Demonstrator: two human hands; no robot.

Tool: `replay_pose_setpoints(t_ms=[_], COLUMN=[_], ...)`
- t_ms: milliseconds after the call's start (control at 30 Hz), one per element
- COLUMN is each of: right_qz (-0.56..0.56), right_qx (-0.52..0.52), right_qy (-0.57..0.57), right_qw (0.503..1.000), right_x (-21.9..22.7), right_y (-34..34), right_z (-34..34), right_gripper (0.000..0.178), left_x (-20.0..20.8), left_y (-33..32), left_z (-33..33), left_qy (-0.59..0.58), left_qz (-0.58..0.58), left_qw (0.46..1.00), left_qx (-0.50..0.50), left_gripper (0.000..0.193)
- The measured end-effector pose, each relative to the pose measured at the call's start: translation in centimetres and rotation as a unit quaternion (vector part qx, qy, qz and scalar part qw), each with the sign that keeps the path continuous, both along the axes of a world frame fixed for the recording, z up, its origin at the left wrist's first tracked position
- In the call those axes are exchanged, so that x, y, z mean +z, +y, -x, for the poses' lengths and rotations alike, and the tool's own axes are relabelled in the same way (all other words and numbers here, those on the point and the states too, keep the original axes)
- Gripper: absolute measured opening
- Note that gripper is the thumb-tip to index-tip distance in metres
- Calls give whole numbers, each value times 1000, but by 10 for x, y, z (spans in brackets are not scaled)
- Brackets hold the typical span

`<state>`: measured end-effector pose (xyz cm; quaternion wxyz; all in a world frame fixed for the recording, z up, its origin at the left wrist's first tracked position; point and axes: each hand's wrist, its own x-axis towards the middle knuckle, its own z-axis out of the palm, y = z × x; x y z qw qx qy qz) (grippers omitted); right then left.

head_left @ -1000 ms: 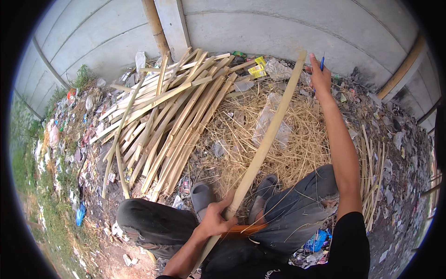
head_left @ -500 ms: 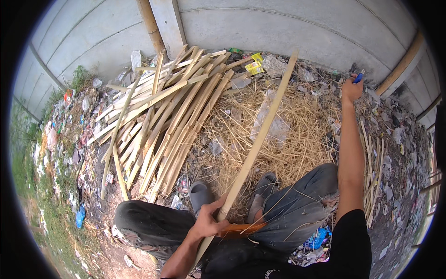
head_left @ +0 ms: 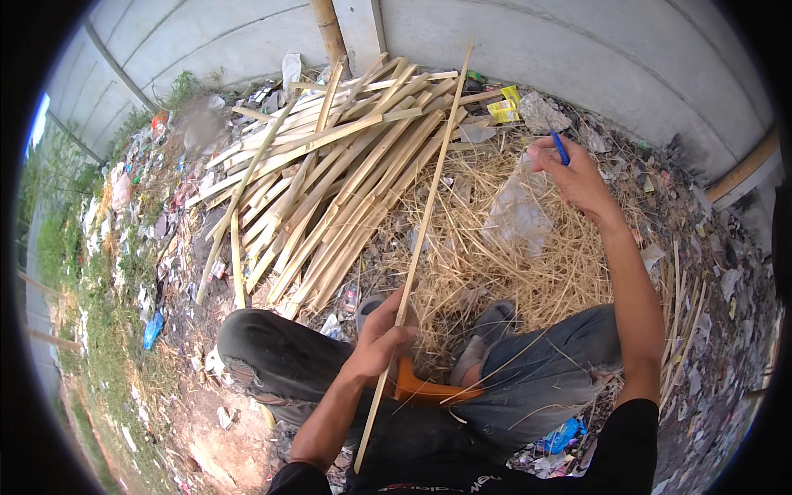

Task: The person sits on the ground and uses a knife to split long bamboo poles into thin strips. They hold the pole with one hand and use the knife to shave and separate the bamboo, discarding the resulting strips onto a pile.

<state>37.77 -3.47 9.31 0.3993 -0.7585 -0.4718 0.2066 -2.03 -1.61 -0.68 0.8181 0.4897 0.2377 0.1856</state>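
Note:
My left hand (head_left: pixel 381 340) is closed around a long, pale bamboo strip (head_left: pixel 430 206), gripping its lower part above my lap. The strip slants from near my waist up toward the wall, its narrow edge turned to me. Out to the right, away from the strip, my right hand (head_left: pixel 579 183) is closed on a slim blue-handled tool (head_left: pixel 560 149); its working end cannot be made out. Under my left hand a curved orange piece (head_left: pixel 429 391) lies across my lap, between my bent knees.
A big pile of bamboo strips (head_left: pixel 330 190) lies ahead to the left. Dry straw-like shavings (head_left: pixel 536 268) cover the ground before my feet. More thin strips (head_left: pixel 678 322) lie at the right. Litter surrounds everything, and a grey panel wall (head_left: pixel 561 49) stands behind.
My right hand has come inward from the far right with the blue tool. The strip has turned from its broad face to its edge and stands steeper. The view has shifted.

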Motion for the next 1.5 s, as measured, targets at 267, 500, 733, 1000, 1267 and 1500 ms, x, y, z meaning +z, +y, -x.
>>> replay_pose_setpoints(t_ms=[267,500,733,1000,1267,1500], right_qz=[48,21,-9,52,16,-24], right_qx=[189,172,243,177,245,143], right_qy=[317,146,-68,-81,-151,-109], right_qw=[928,974,968,980,958,983], right_x=[-55,-36,-26,-10,-32,-16], right_y=[17,28,6,9,-6,27], right_z=[133,113,112,119,148,121], right_gripper=[51,50,43,45,52,53], left_x=[6,1,-2,-10,-6,2], left_y=[-2,-8,-6,-7,-1,0], left_z=[-2,0,5,4,2,6], left_qy=[19,48,48,62,59,20], left_qz=[-44,-41,-17,-78,-67,32], left_qw=[998,998,998,994,996,999], left_qx=[-40,-8,25,51,30,13], left_gripper=[78,74,70,70,69,71])
